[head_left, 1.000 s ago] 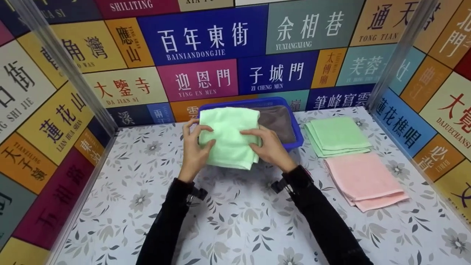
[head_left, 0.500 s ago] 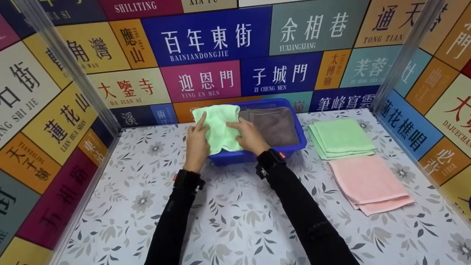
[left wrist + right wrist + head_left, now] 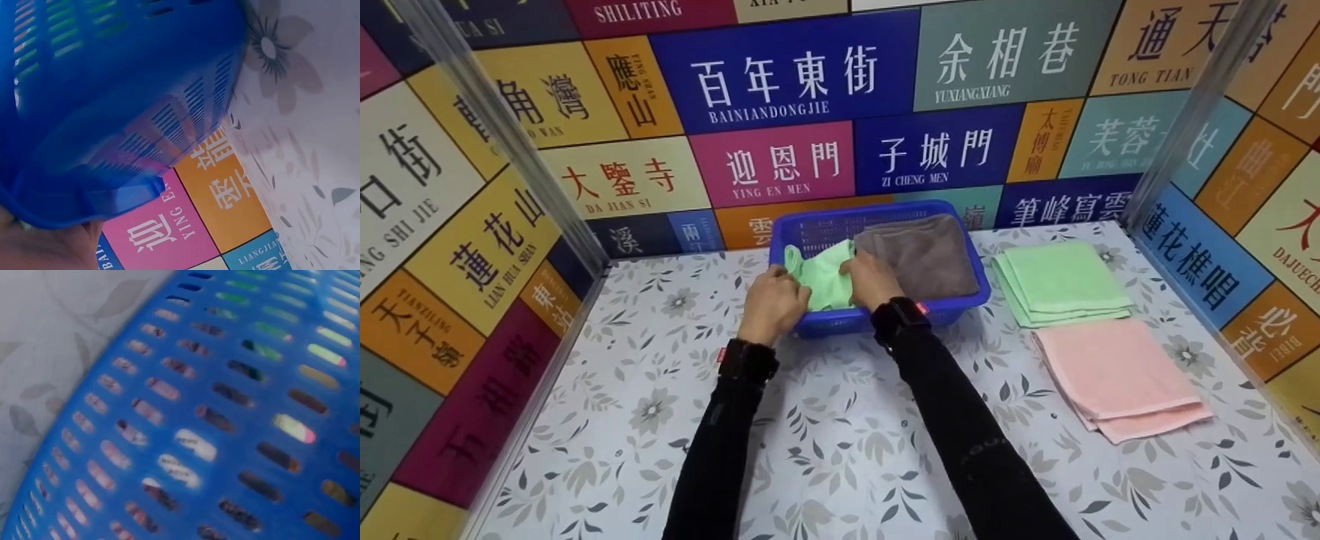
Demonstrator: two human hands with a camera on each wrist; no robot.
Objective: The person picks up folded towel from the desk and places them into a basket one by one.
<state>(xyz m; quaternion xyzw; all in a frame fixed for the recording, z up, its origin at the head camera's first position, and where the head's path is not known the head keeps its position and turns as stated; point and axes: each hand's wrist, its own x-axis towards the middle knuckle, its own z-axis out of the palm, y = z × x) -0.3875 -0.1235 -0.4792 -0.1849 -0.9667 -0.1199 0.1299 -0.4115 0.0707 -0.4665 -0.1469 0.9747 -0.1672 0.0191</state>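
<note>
A light green towel (image 3: 826,276) is partly down inside the left half of a blue plastic basket (image 3: 840,326). My left hand (image 3: 772,301) grips the towel's left side at the basket's front left corner, fingers curled over the rim. On the other side my right hand (image 3: 873,279) holds the towel's right edge, its fingertips down in the basket and partly hidden. A folded brown towel (image 3: 921,256) fills the right half. In the left wrist view, part of my left hand (image 3: 50,247) shows below the basket rim; the slotted basket wall (image 3: 225,433) fills most of the right wrist view.
To the right of the basket lie a folded green towel (image 3: 1065,281) and, nearer, a folded pink towel (image 3: 1121,379). Both rest on the floral-patterned table (image 3: 840,450). Sign-covered walls (image 3: 780,75) stand behind the basket and along both sides.
The green towel was held up in front of the basket, spread between both hands. It has moved away from me and down into the basket's left half, bunching, as the hands lowered with it.
</note>
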